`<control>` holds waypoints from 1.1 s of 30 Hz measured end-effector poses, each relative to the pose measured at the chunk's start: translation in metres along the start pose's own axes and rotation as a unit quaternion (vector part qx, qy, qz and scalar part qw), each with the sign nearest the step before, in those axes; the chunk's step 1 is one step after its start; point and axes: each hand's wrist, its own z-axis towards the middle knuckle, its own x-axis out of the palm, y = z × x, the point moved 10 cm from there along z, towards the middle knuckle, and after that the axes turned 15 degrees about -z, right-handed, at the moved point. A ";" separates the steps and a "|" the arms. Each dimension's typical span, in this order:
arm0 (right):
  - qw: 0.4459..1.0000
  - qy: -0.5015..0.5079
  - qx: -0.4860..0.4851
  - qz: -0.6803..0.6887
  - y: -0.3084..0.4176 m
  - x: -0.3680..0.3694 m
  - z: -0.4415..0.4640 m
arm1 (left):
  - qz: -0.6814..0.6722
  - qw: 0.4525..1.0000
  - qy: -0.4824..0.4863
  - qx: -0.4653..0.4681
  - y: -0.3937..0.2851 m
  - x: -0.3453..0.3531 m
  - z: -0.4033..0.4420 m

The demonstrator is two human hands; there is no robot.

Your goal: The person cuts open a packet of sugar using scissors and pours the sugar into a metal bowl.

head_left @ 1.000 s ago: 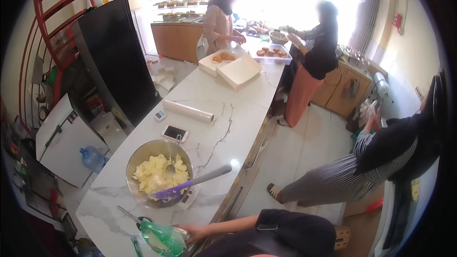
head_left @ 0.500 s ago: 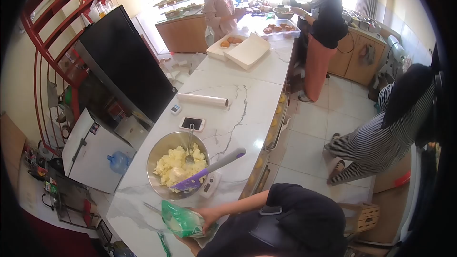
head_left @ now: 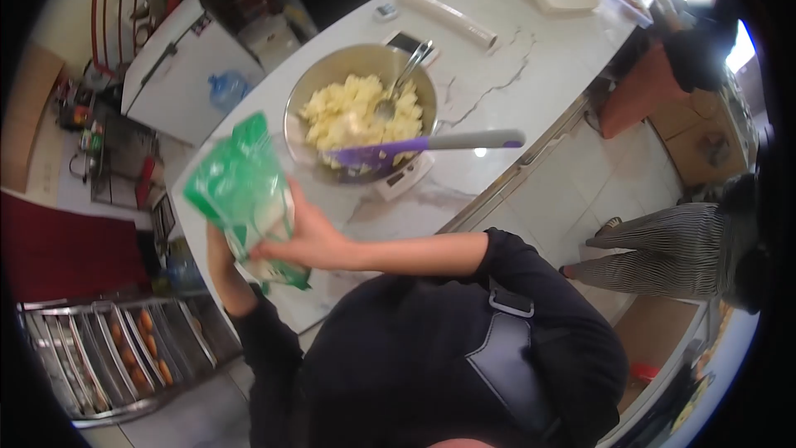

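Note:
A green and clear plastic bag with pale contents is held up in front of me at the counter's near edge. My right hand grips its right side, with the fingers across the front. My left hand is on the bag's left side, its fingers mostly hidden behind the plastic. Just beyond the bag is a steel mixing bowl of lumpy pale yellow mixture. A purple spatula with a grey handle lies across the bowl, and a metal spoon rests in it. The bowl sits on a white kitchen scale.
On the marble counter lie a phone, a small timer and a roll of wrap. A rack of baked goods stands at the lower left. A person in striped trousers is at right.
The bag has come up off the counter's near edge, in both hands, and is now tilted beside the bowl. My view has turned downward and closer to the bowl.

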 end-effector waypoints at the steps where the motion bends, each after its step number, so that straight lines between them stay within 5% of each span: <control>1: 0.999 -0.028 -0.015 0.036 0.001 0.003 0.004 | 0.008 1.000 0.008 -0.007 -0.007 -0.003 0.002; 7: 0.984 -0.052 -0.004 0.171 -0.015 -0.006 0.001 | 0.027 0.997 0.045 -0.052 -0.009 0.028 0.012; 19: 0.978 -0.142 -0.007 0.154 -0.021 -0.031 -0.013 | 0.176 0.974 0.130 -0.051 -0.011 0.073 0.036; 33: 0.975 -0.125 -0.006 0.183 -0.017 -0.035 -0.009 | 0.203 0.973 0.107 -0.031 -0.004 0.057 0.055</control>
